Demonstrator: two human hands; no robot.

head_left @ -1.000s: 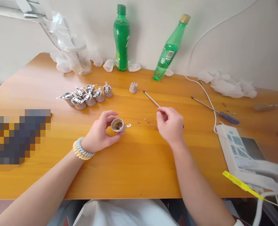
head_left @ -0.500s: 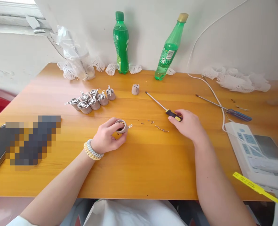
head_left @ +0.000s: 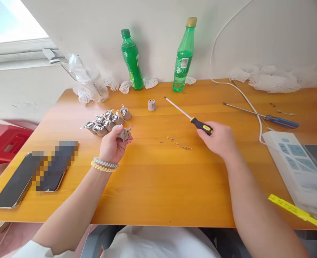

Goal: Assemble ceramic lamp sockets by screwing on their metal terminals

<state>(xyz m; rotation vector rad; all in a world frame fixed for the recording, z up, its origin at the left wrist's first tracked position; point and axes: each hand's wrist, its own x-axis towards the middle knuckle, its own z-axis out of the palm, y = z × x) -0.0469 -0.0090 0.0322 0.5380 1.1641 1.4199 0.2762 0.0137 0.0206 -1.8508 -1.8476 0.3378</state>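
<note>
My left hand (head_left: 113, 145) is turned partly palm up and closed on a beige lamp holder (head_left: 124, 134). A metal bracket sticks out from that holder, and its slotted end faces up. In my right hand (head_left: 219, 138) is a screwdriver (head_left: 202, 126) with a black and yellow handle, its tip pointing away to the far left. Several similar lamp holders (head_left: 100, 132) with metal brackets stand grouped just beyond my left hand. Farther back, a lamp holder without a visible bracket (head_left: 151, 105) stands alone. Small screws (head_left: 172, 139) and thin metal brackets (head_left: 183, 146) lie between my hands.
Two green bottles, one left (head_left: 133, 64) and one right (head_left: 183, 59), lean at the wall. A blue-handled screwdriver (head_left: 282, 122) and a white power strip (head_left: 284, 157) lie right. Two phones, one dark (head_left: 13, 184), rest left. A white cable (head_left: 251, 104) crosses the back right.
My left hand has lifted and turned the lamp holder from open end up to slotted end up. The screwdriver stays in my right hand, gripped slightly differently. The camera view has shifted.
</note>
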